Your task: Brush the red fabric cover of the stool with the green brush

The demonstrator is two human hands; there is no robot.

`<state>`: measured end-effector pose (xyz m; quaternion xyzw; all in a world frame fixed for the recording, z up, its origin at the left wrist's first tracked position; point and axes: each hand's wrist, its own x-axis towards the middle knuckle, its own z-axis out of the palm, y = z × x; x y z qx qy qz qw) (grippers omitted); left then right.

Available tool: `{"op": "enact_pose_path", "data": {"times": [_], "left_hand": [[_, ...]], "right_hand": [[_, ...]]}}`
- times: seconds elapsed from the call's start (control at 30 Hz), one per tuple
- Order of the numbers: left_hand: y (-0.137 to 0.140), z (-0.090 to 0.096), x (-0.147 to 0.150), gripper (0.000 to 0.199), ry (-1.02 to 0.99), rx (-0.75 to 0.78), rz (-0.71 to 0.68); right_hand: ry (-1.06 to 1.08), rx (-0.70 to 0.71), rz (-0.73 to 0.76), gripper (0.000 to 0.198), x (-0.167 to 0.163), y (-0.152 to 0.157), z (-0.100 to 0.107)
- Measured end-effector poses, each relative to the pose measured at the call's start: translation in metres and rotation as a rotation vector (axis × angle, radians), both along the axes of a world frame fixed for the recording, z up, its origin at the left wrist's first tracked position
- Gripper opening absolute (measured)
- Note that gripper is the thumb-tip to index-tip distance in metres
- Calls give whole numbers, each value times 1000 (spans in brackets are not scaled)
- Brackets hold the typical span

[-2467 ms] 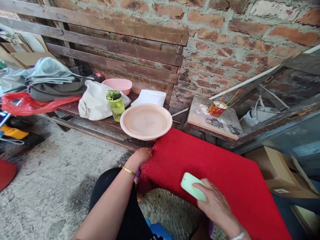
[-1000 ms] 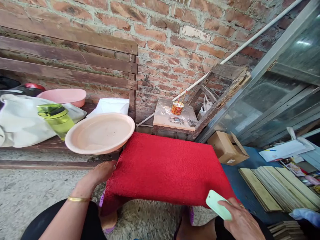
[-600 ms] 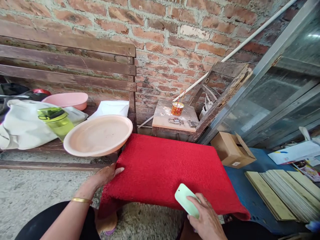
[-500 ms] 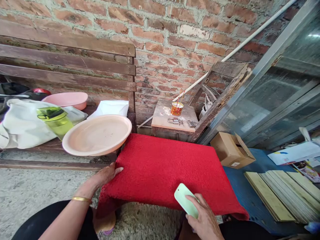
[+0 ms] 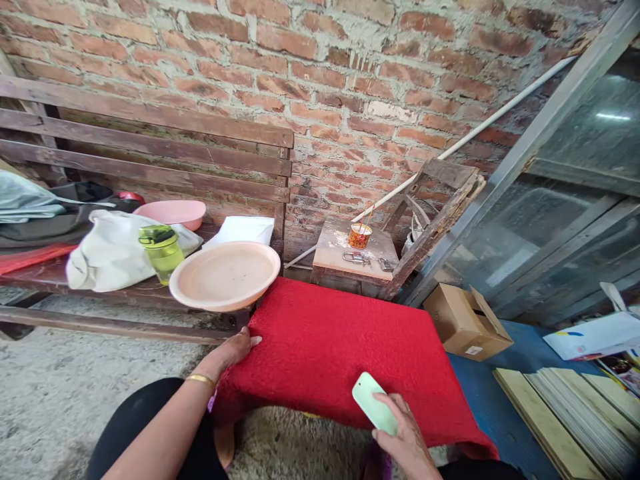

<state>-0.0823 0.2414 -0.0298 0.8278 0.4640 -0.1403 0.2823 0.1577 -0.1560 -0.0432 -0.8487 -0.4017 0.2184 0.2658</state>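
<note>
A red fuzzy cloth (image 5: 340, 347) drapes over a low table or bench in front of me. At its left edge is my left hand (image 5: 241, 347), with the thumb on top and the other fingers curled over the side, mostly hidden. My right hand (image 5: 403, 433) is closed around a pale green flat plastic piece (image 5: 371, 393) with rounded corners and a small hole at its far end. That piece is over the front part of the cloth, and its underside is hidden. Just beyond my left hand stands a wide, shallow pale pink basin (image 5: 225, 273).
On the wooden bench (image 5: 200, 153) are a green bottle (image 5: 163, 253), a white bag (image 5: 113, 250) and a pink tub (image 5: 173, 213). A small stand (image 5: 330, 260) holds a red-gold cup (image 5: 359, 235) and padlocks (image 5: 356, 259). Right: a cardboard box (image 5: 465, 323) and stacked boards (image 5: 565, 413).
My view has shifted left and a little up, so more of the bench shows. Both hands keep nearly the same places on the cloth, the right still holding the green piece.
</note>
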Motion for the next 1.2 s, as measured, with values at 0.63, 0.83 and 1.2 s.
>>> {"op": "enact_pose_path", "data": {"times": [0.63, 0.83, 1.2], "left_hand": [[13, -27, 1, 39, -76, 43, 21], [14, -35, -3, 46, -132, 28, 42], [19, -36, -12, 54, -156, 74, -25]], "right_hand": [[181, 42, -98, 60, -2, 6, 21], [155, 33, -78, 61, 0, 6, 16], [164, 89, -97, 59, -12, 6, 20]]}}
